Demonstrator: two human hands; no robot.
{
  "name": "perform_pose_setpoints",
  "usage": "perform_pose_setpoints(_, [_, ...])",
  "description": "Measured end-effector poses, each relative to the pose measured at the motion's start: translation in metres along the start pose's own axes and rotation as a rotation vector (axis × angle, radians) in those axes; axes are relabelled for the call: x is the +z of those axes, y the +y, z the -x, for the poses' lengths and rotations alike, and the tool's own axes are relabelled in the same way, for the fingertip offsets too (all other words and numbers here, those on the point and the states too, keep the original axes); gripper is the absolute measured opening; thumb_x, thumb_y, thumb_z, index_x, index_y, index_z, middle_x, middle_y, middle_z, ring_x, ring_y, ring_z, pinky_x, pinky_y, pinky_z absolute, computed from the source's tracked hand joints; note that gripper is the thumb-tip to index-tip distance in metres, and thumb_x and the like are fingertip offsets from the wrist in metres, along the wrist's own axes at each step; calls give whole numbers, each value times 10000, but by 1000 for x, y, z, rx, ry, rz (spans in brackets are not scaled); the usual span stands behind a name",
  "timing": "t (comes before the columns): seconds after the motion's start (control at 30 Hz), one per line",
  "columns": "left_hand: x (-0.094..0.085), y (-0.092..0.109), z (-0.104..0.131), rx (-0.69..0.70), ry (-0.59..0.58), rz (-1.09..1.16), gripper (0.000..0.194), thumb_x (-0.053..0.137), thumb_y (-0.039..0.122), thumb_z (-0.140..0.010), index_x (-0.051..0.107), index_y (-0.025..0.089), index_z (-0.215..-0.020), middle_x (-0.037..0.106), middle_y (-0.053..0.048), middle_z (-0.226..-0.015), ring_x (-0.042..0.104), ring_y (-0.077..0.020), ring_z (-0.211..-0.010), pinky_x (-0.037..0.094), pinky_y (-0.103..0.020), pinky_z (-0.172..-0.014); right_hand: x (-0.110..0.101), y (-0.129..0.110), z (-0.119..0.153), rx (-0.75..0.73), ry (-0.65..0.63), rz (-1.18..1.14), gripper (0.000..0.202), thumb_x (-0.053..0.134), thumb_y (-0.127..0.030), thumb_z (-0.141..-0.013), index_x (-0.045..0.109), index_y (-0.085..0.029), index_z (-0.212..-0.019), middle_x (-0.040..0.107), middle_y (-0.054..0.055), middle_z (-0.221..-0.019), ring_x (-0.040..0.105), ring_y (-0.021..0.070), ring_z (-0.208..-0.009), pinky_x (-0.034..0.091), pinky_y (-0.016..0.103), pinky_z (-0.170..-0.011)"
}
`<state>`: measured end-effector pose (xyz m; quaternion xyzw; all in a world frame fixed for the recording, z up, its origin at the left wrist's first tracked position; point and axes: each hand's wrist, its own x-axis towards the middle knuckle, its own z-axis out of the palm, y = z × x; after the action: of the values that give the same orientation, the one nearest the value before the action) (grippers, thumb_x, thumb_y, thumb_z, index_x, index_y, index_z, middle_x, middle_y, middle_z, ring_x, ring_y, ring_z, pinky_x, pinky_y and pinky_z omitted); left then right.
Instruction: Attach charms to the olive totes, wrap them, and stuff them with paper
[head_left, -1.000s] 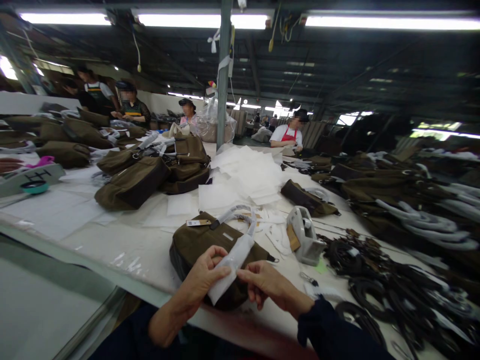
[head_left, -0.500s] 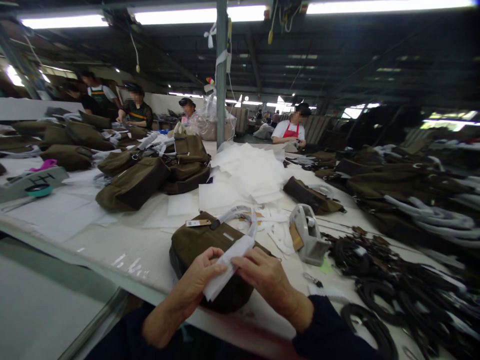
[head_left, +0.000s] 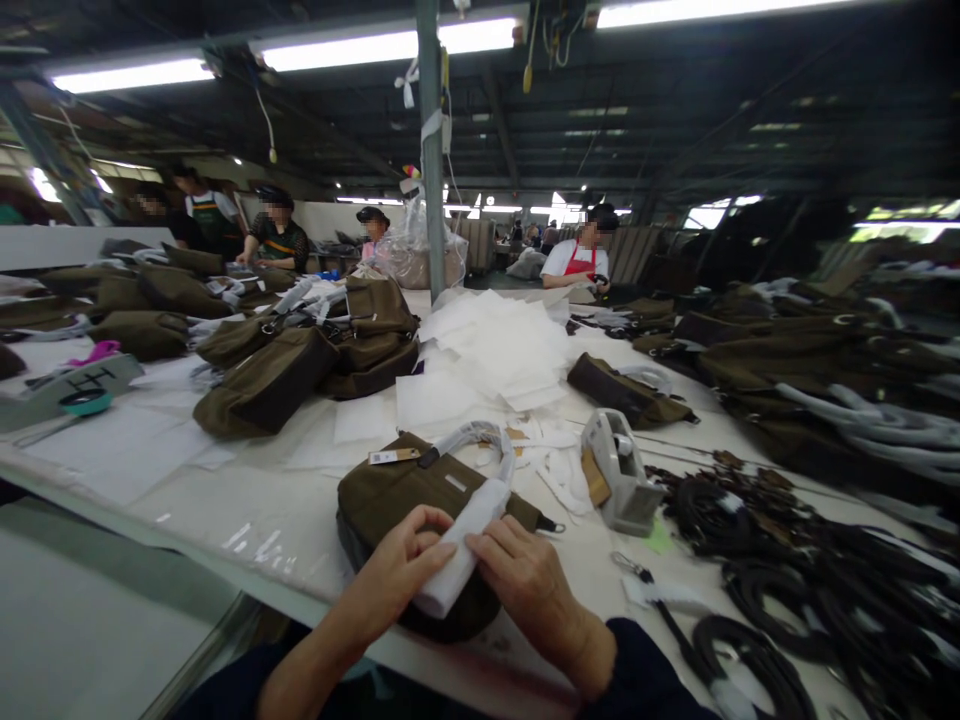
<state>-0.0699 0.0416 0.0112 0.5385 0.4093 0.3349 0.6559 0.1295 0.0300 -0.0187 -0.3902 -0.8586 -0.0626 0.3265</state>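
Observation:
An olive-brown handbag (head_left: 390, 480) lies in front of me at the table's near edge. Its handle (head_left: 480, 432) is wrapped in pale plastic, and a paper hang tag (head_left: 393, 456) rests at its top left. Over the bag is a rolled white foam sheet (head_left: 459, 560), slanting up to the right to the handle's end. My left hand (head_left: 409, 560) pinches the roll's left side between thumb and fingers. On the other side my right hand (head_left: 525, 575) presses its fingertips and thumb on the roll. Whatever is inside the roll is hidden.
A grey tape dispenser (head_left: 619, 475) stands right of the bag. Stacked white foam sheets (head_left: 499, 340) lie behind it. Coiled dark straps (head_left: 780, 590) cover the right side. More olive bags (head_left: 266, 385) are heaped left and right. A metal post (head_left: 431, 150) rises behind. Several co-workers sit or stand farther back.
The white sheet, looser and flatter before with a folded edge showing, is now a rounder, tighter roll. Both hands stay on it, shifted only slightly.

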Motion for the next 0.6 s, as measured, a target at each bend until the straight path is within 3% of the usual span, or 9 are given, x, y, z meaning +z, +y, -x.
perform_pose_setpoints(0.07, [-5,8,5,98,76,-146,350,654,440,-835,579,186,-1064,650,0,-726,572,-138,-631,397,-212,-554,-3,0,12,41,-8,-27,270,466,-120,-945,603,-179,-1170,639,55,-830,555,196,-752,474,303,-641])
perform_pose_setpoints(0.17, [-28,15,5,287,412,-316,290,666,419,-819,634,211,-1018,692,-35,-918,636,-204,-869,475,-274,-802,-12,3,31,188,-9,-176,339,450,-141,-944,571,-221,-1250,651,71,-941,595,199,-840,521,319,-720])
perform_pose_setpoints(0.23, [-52,13,-2,379,662,-474,305,673,417,-797,641,223,-1031,672,-55,-1080,609,-245,-1034,433,-327,-953,-19,8,44,451,50,-320,245,481,-243,-942,607,-226,-1150,644,74,-958,609,199,-844,536,325,-716])
perform_pose_setpoints(0.3, [-76,7,-12,376,811,-567,401,687,437,-759,618,218,-1087,624,-84,-1204,557,-287,-1140,412,-385,-995,-23,16,54,809,81,-506,225,522,-388,-913,613,-204,-1006,632,72,-894,615,201,-778,534,311,-599])
perform_pose_setpoints(0.37, [-94,-2,-21,244,781,-480,492,712,464,-720,591,197,-1115,621,-106,-1194,565,-303,-1130,450,-395,-938,-22,22,60,1131,30,-758,341,545,-526,-862,578,-190,-916,618,69,-844,622,203,-715,515,293,-490])
perform_pose_setpoints(0.43, [-102,-12,-27,119,683,-324,539,714,479,-726,565,184,-1152,653,-94,-1109,608,-275,-1055,473,-368,-885,-18,25,60,1304,-36,-1000,444,554,-609,-821,555,-182,-945,621,75,-867,640,202,-704,523,289,-465])
perform_pose_setpoints(0.5, [-102,-17,-29,79,650,-221,555,717,466,-733,551,179,-1178,675,-71,-1041,629,-240,-991,474,-344,-868,-12,24,54,1354,-50,-1124,491,578,-625,-800,537,-183,-1009,633,81,-914,659,201,-727,535,287,-484])
perform_pose_setpoints(0.6, [-95,-19,-26,86,699,-175,563,756,410,-683,560,179,-1157,694,-53,-982,641,-221,-922,483,-323,-817,-6,20,40,1301,4,-1141,456,639,-547,-781,504,-190,-1030,651,62,-904,662,203,-720,485,246,-452])
